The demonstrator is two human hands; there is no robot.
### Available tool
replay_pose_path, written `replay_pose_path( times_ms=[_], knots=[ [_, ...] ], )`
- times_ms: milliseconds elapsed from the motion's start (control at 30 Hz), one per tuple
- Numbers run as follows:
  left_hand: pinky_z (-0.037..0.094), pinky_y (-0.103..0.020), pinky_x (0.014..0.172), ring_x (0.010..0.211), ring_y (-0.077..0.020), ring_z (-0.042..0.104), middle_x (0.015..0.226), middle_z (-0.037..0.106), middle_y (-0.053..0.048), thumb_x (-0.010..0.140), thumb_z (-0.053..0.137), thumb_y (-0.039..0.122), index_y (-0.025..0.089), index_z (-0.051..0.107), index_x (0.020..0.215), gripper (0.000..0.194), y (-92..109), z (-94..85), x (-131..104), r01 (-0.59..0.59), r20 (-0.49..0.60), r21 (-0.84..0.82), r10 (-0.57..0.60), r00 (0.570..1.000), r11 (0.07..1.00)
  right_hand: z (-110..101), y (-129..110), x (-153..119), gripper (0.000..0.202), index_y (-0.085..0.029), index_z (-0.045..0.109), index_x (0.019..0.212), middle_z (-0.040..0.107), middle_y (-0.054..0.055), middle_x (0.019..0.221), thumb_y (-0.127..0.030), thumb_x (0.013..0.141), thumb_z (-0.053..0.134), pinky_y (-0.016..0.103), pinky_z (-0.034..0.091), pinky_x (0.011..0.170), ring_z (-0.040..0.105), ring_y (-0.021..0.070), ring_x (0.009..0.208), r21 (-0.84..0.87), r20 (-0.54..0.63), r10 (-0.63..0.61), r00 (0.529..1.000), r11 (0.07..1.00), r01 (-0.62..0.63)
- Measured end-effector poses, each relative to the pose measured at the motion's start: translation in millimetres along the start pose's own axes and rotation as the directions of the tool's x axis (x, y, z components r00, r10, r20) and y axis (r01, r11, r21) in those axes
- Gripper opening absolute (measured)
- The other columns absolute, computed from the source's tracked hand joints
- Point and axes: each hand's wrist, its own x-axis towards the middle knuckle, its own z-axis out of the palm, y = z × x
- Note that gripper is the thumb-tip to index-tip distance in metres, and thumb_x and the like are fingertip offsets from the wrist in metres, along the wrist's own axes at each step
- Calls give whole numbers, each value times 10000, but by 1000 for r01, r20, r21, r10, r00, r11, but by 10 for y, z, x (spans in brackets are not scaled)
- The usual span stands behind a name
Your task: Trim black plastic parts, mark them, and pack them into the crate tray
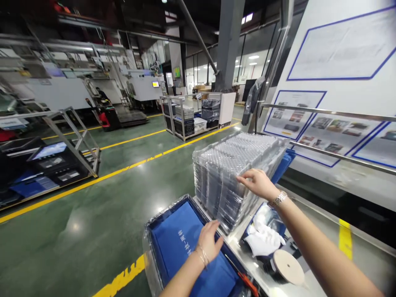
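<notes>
1. in the head view, the wrapped block of clear plastic trays [235, 165] is ahead of me, right of centre, on the metal cart [239, 239]. it stands upright, a corner toward me; top edges run away left and right, and i can't tell which is its long axis.
2. it looks glossy and see-through, with a bumpy top and creased film down its sides.
3. my right hand [258, 183] is at its near top edge, fingers bent and partly open; i can't tell if they pinch the film.
4. my left hand [210, 241] is half open, thumb apart, nothing seen in it, over the blue cover [176, 231] in a film-lined bin [154, 218].
5. beside the block lie a white cloth item [264, 237] and a round disc [288, 267]; an orange-red handle [248, 284] lies by the bin.
6. the green floor [120, 202] is glossy with yellow lines; a poster board [340, 70] stands right, machines and crate racks beyond.
</notes>
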Motion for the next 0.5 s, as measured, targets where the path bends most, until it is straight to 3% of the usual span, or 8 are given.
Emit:
replay_pose_path(
  times_ms=[133, 267, 333, 500],
  knots=[
    [401, -443, 1160, 1314, -248, 517, 1402, 581, -154, 857, 510, 294, 94, 577, 1316, 505, 508, -346, 338, -198, -155, 13, 198, 968, 980, -63, 37, 128, 283, -158, 663, 894, 682, 1, 844, -422, 972, 596, 346, 553, 786, 650, 135, 759, -103, 176, 70, 982, 993, -52],
    [422, -477, 1143, 1315, -270, 510, 1405, 568, -186, 880, 490, 282, 62, 553, 1320, 496, 918, -547, 622, -386, -342, 100, 396, 852, 917, -123, 59, 294, 243, -156, 662, 992, 684, 22, 941, -391, 970, 606, 324, 565, 747, 653, 137, 790, -185, 271, 153, 950, 977, -105],
    [411, -511, 1152, 1353, -296, 479, 1444, 527, -215, 881, 477, 259, 26, 514, 1356, 530, 1053, -600, 749, -396, -400, 161, 426, 811, 904, -129, 35, 372, 245, -162, 659, 1035, 683, 35, 1001, -393, 968, 609, 336, 569, 767, 657, 148, 834, -222, 294, 184, 938, 968, -120],
    [210, -596, 1242, 1514, -359, 201, 1607, 269, -226, 814, 532, 232, -30, 357, 1474, 731, 1211, -608, 1003, -259, -255, 284, 334, 908, 923, -66, -103, 403, 274, -165, 642, 1116, 669, 58, 1097, -392, 963, 616, 385, 566, 833, 657, 174, 925, -277, 273, 184, 944, 955, -106]
  ],
)
